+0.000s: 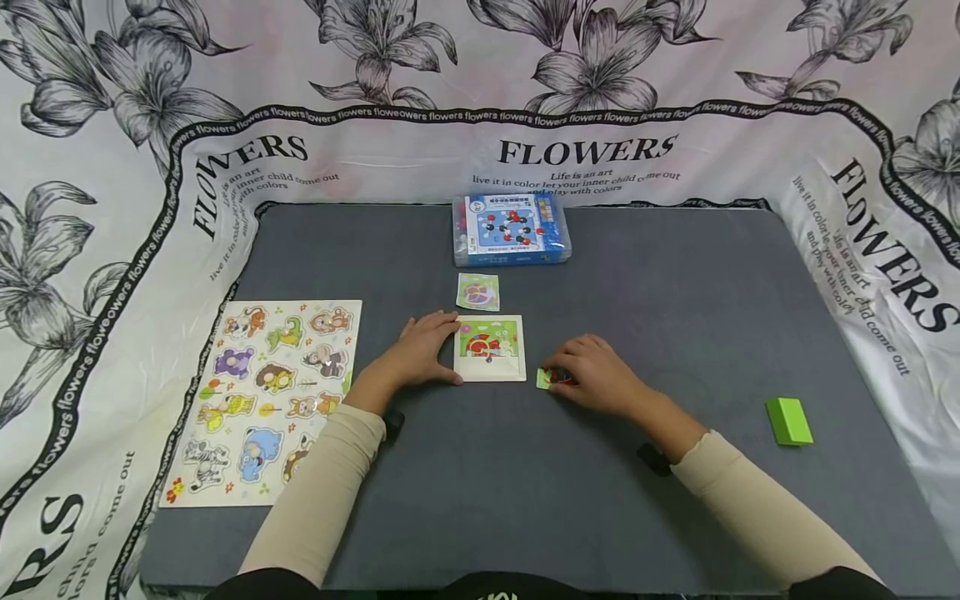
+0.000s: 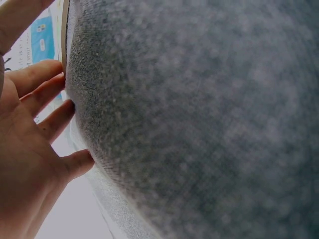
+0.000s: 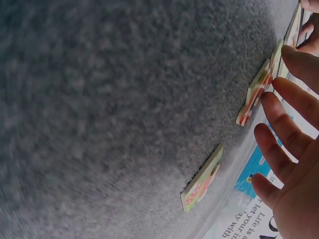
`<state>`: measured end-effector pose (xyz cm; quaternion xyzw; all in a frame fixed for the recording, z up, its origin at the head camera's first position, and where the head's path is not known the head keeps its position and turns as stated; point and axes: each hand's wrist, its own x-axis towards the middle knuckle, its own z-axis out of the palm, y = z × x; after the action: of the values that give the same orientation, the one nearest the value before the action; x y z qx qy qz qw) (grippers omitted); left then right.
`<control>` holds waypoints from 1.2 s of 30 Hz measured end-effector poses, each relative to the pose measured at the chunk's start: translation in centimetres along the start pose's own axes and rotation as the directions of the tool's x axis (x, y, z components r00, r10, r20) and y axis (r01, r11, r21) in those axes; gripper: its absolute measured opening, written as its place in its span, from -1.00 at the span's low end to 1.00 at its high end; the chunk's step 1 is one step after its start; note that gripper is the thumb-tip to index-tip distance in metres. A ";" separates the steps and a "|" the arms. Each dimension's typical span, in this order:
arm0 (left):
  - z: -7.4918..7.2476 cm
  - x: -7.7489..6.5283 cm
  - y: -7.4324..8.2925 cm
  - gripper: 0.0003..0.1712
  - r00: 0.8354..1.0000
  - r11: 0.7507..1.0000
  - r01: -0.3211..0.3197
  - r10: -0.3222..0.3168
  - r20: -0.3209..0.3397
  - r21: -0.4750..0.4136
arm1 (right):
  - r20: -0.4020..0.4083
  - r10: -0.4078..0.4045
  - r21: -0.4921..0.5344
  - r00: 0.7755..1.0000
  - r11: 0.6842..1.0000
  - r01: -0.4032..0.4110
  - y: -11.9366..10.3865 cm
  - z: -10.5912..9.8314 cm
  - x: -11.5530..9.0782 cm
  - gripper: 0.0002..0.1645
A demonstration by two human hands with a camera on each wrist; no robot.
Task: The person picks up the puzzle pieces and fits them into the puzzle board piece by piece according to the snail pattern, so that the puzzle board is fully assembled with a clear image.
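Note:
A small square puzzle board (image 1: 491, 372) with a pale frame lies in front of the person, a green and red picture filling its upper part. My left hand (image 1: 420, 350) touches its left side, fingers spread and fairly straight. Just right of the board, my right hand (image 1: 600, 375) pinches a green and red puzzle piece (image 1: 543, 380), mostly covered by the fingers. In the right wrist view, thumb and fingertips meet that piece (image 3: 259, 89), and another puzzle piece (image 3: 202, 184) lies on the cloth near the little finger; the hand hides it from the head view.
A small picture card (image 1: 477, 292) lies behind the board, and a blue plastic box (image 1: 510, 229) stands farther back. On the left is a large animal puzzle board (image 1: 288, 408), partly under the left forearm. A green block (image 1: 789, 422) sits at the right on the grey tabletop.

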<state>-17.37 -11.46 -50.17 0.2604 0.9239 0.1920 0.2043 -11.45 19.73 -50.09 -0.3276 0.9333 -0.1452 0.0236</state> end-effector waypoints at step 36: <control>-0.2 -0.3 -0.6 0.08 1.000 1.000 -0.011 0.011 -0.003 0.020 | -0.030 -0.169 -0.061 0.985 0.984 0.167 -5.6 1.9 8.7 -0.77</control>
<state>-17.51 -12.15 -50.25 0.2671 0.9247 0.1842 0.1990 -14.56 9.69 -49.90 -0.4029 0.9065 -0.1252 -0.0144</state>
